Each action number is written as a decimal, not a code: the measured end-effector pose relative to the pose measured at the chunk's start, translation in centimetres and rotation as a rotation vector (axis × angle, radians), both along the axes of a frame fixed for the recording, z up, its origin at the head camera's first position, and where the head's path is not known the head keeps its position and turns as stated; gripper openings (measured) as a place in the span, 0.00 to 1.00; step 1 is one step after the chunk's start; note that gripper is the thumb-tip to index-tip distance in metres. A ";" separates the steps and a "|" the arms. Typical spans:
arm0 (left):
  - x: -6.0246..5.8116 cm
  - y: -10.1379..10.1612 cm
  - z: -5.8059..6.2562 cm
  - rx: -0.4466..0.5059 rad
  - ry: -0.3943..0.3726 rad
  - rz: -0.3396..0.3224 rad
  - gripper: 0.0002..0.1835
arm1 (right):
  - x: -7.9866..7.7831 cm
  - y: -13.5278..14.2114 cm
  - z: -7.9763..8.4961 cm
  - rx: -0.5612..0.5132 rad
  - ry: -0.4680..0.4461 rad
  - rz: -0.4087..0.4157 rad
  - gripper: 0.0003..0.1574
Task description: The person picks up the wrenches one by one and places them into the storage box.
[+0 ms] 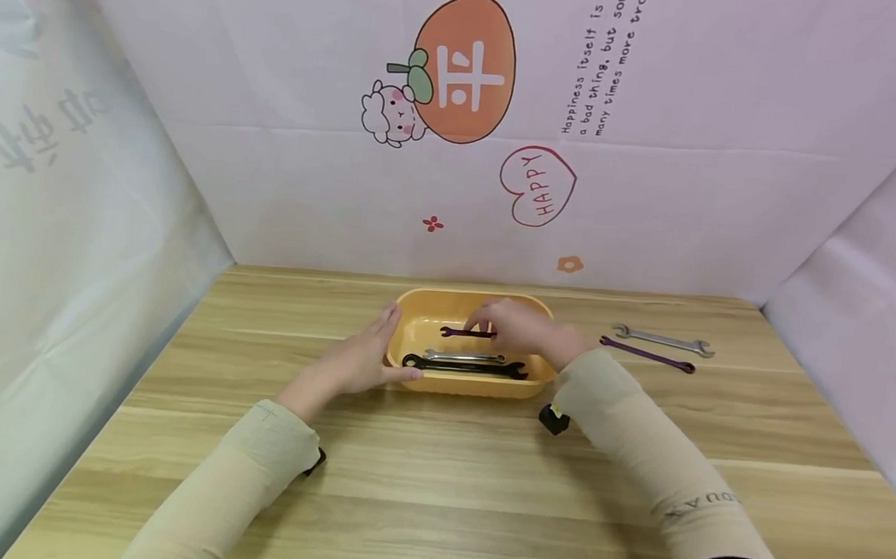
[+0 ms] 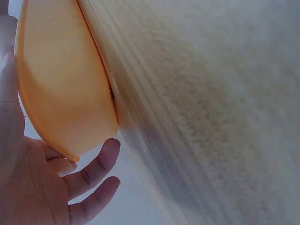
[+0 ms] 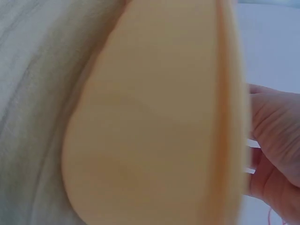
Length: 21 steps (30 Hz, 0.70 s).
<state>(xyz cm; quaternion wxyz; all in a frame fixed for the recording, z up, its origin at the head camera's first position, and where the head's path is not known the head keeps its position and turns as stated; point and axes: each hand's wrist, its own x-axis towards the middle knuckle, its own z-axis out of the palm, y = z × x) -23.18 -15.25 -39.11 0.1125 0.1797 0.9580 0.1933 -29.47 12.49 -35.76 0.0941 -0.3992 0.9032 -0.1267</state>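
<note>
A yellow plastic basket stands near the back of the table. My left hand holds its left end, the thumb over the front rim and the fingers along the side. In the left wrist view, fingers bend around the basket's end. Reaching in from the right, my right hand pinches a small purple wrench inside the basket. A silver wrench and a longer black wrench lie along the basket's front. In the right wrist view the basket wall hides the right fingertips.
Right of the basket, a silver open-end wrench and another purple wrench lie side by side on the wooden table. A printed white sheet rises behind the table, with more sheeting at both sides.
</note>
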 end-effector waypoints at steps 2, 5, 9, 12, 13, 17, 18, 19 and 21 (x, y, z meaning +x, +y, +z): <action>0.0 0.0 0.0 0.001 0.003 -0.002 0.67 | -0.2 -0.1 -0.5 -0.007 0.007 -0.004 0.20; 0.0 0.0 0.1 0.005 0.004 -0.003 0.67 | -0.3 -0.2 -1.1 -0.018 0.006 -0.010 0.16; 0.1 0.1 0.2 0.001 0.003 -0.001 0.66 | -0.4 -0.1 -1.6 -0.016 0.000 -0.017 0.14; 0.1 0.1 0.3 -0.003 0.004 -0.001 0.66 | -0.3 -0.1 -1.8 -0.010 0.001 -0.021 0.13; 0.1 0.1 0.3 -0.003 0.004 -0.001 0.66 | -0.3 -0.1 -1.8 -0.011 0.002 -0.019 0.13; 0.0 0.1 0.2 0.003 0.000 0.000 0.66 | -0.3 -0.1 -2.1 -0.020 -0.007 -0.016 0.14; 0.0 0.1 0.2 0.006 0.000 0.000 0.66 | -0.3 -0.2 -2.2 -0.022 -0.015 -0.016 0.14; 0.1 0.1 0.3 0.009 -0.002 0.002 0.66 | -0.4 -0.2 -2.3 -0.022 -0.021 -0.018 0.16; 0.1 0.1 0.3 0.010 -0.004 0.005 0.66 | -0.5 -0.2 -2.4 -0.019 -0.037 -0.026 0.19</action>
